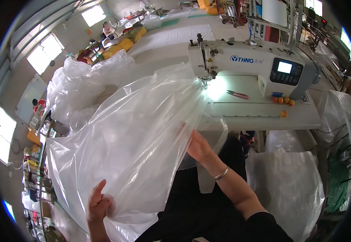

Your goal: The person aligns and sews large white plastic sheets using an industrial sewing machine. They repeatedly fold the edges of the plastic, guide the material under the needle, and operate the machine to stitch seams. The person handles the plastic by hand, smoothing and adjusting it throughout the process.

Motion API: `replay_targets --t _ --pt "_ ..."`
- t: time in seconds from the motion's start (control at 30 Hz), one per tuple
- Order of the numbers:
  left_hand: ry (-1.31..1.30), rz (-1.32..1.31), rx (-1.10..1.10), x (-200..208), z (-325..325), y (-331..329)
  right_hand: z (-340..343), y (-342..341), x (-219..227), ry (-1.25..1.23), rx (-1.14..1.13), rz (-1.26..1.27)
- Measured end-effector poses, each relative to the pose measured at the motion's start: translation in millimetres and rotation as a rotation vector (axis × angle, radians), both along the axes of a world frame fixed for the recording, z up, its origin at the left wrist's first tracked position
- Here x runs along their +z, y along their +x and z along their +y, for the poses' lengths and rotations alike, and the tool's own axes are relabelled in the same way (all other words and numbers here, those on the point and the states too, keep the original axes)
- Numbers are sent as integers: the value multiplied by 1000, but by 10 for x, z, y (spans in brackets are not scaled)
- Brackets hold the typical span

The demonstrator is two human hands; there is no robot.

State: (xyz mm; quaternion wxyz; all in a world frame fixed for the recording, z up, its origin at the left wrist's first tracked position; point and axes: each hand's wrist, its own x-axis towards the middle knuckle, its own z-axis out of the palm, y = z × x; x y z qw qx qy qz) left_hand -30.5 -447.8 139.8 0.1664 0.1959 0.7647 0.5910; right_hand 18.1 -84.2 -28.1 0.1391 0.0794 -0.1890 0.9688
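The film (127, 137) is clear yet faintly milky, glossy, with long creases fanning from the needle end of the sewing machine (240, 60) down toward the lap (187, 193). The right hand (199, 147) is at its right edge, loosely curved, fingertips showing through; the left hand (99, 203), at the lower left, is half open, one digit raised, and whether either pinches the film I cannot tell

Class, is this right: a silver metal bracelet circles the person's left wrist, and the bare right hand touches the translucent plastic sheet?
The wrist is wrong: the head view shows the silver metal bracelet around the person's right wrist. The bare right hand touches the translucent plastic sheet, as stated.
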Motion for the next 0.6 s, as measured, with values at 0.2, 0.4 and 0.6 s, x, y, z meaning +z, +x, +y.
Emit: replay_targets --t 0.2,0.4,0.6 --pt "-82 23 17 -21 -146 -326 -744 468 -173 129 247 233" --pt "-550 -69 -221 -959 -114 -703 -884 1173 -430 372 389 -441" --pt "-349 552 -367 -1142 1213 -124 -739 1278 -481 730 235 -463"
